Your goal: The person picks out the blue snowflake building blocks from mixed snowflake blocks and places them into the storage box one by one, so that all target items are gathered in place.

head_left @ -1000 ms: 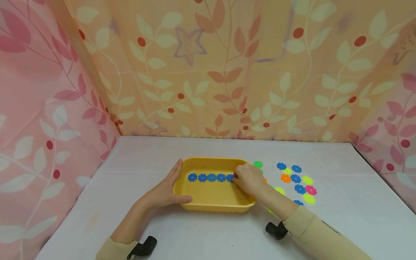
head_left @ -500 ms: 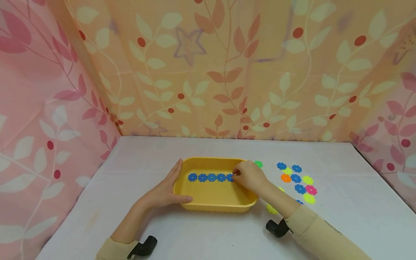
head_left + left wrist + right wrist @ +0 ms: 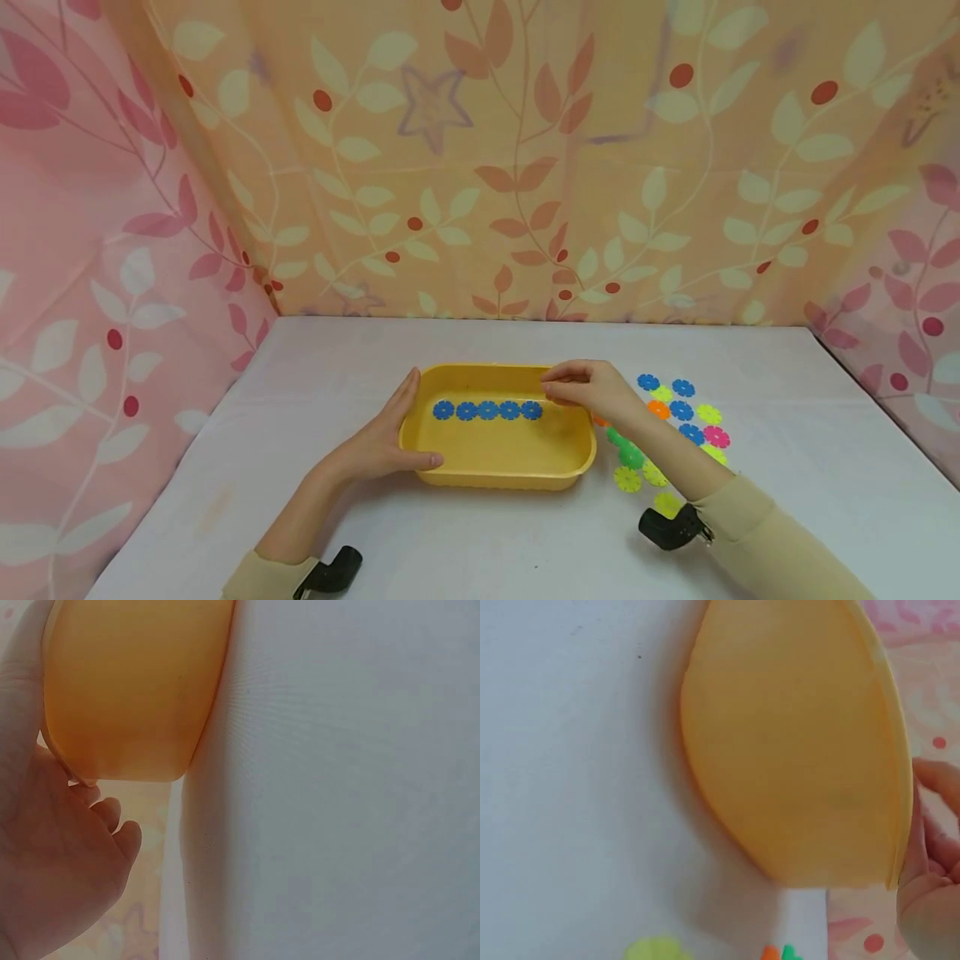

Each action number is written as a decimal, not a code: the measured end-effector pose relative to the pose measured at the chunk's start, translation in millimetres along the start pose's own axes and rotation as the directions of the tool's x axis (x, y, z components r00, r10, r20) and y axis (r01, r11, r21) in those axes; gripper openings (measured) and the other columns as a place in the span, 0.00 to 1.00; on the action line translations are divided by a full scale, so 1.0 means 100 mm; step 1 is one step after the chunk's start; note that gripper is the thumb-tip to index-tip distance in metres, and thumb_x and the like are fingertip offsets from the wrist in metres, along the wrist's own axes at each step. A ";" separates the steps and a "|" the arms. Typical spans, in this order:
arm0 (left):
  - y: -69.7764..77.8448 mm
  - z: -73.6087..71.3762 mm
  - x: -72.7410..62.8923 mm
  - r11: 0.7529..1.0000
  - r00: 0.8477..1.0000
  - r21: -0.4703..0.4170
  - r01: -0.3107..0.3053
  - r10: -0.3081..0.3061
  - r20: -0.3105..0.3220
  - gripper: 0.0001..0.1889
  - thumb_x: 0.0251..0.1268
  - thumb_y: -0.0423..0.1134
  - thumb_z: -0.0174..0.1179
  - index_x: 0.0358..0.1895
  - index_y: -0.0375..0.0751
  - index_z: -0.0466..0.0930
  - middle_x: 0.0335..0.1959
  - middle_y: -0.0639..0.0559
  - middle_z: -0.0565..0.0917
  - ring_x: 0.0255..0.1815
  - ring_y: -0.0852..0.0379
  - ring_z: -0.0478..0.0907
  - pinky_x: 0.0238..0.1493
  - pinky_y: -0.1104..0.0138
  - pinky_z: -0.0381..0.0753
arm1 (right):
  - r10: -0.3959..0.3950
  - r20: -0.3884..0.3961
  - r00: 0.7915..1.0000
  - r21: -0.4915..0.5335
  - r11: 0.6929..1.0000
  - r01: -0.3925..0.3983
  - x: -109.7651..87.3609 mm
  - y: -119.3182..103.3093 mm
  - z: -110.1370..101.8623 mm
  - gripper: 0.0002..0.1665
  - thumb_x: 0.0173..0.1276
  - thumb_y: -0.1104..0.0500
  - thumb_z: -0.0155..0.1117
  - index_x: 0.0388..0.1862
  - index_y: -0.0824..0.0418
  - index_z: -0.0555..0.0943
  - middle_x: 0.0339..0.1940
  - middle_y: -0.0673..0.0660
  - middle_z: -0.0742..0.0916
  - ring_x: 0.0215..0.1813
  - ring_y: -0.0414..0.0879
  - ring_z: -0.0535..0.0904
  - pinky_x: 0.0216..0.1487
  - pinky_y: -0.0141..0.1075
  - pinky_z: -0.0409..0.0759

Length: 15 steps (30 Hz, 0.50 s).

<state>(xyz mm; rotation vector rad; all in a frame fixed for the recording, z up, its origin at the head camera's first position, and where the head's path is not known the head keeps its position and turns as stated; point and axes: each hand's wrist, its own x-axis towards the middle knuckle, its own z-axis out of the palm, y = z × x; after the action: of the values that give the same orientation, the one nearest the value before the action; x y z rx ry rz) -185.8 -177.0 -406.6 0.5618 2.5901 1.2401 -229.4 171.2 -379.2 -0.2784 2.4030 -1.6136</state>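
A yellow plastic tray (image 3: 510, 454) sits on the white tabletop. Inside it, several blue snowflake discs (image 3: 488, 410) lie in one row from left to right. My left hand (image 3: 381, 437) holds the tray's left end, thumb over the near rim and fingers along the far left corner; the left wrist view has the tray's outer wall (image 3: 135, 690) beside that hand. Over the tray's far right corner is my right hand (image 3: 588, 390), its fingers loosely bent and nothing showing between them. In the right wrist view its fingers (image 3: 937, 780) appear just beyond the tray's rim.
Loose snowflake discs in yellow (image 3: 627, 479), green (image 3: 632, 455), orange (image 3: 658, 409), pink (image 3: 717, 437) and blue (image 3: 682, 410) lie scattered right of the tray, some under the right forearm. A leaf-patterned curtain (image 3: 465, 167) stands behind the table.
My right hand has let go of the rightmost blue snowflake disc and risen up and to the right, its fingers straighter. That disc now lies uncovered in the row. My left hand stays put.
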 end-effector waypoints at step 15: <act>-0.02 0.01 0.01 1.000 1.000 0.012 -0.018 0.018 -0.008 0.68 0.46 0.59 0.74 0.79 0.46 0.29 0.80 0.53 0.32 0.79 0.49 0.31 0.73 0.45 0.41 | 0.199 -0.175 0.964 0.004 0.980 -0.201 -0.46 0.62 -1.09 0.39 0.67 0.39 0.64 0.67 0.63 0.72 0.60 0.59 0.81 0.55 0.48 0.80 0.54 0.38 0.79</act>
<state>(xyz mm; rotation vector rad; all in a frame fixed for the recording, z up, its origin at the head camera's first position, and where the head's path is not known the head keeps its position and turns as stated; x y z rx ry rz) -187.2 -177.4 -409.0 0.5852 2.6058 1.2359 -219.5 303.7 -392.8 0.1069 2.4767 -1.5888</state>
